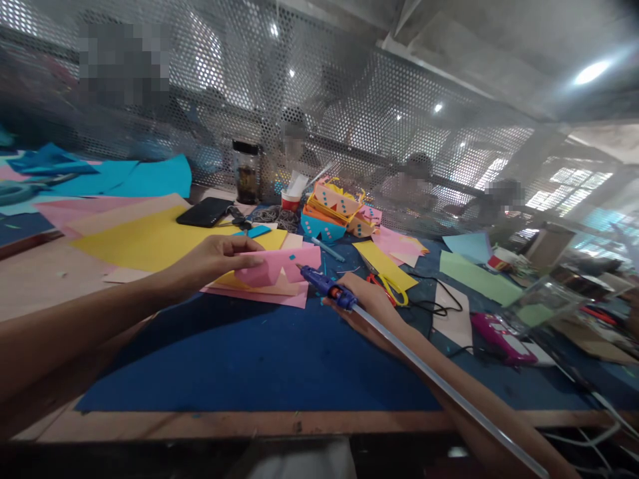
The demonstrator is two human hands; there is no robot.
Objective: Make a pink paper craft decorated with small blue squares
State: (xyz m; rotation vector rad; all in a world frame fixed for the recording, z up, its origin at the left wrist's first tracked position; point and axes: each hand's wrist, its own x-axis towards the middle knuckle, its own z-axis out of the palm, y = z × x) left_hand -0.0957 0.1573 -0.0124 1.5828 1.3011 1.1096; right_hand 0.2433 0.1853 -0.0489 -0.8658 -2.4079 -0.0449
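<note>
My left hand (227,254) pinches the left end of a pink paper strip (267,266), which has a notch cut in its lower edge and a small blue square (292,257) on it. In my right hand (367,303) is a blue hot glue gun (322,283), with a long clear glue stick (424,369) running out of its back. The gun's nozzle is at the right part of the pink strip; whether it touches cannot be made out. Below the strip lie yellow and pink paper sheets (279,297).
Decorated paper bands (332,209) are piled at the back, beside a red cup (291,199) and a dark jar (246,173). Yellow-handled scissors (392,287) lie right of my right hand. A phone (204,211) rests on paper sheets at left; a magenta device (502,339) sits at right.
</note>
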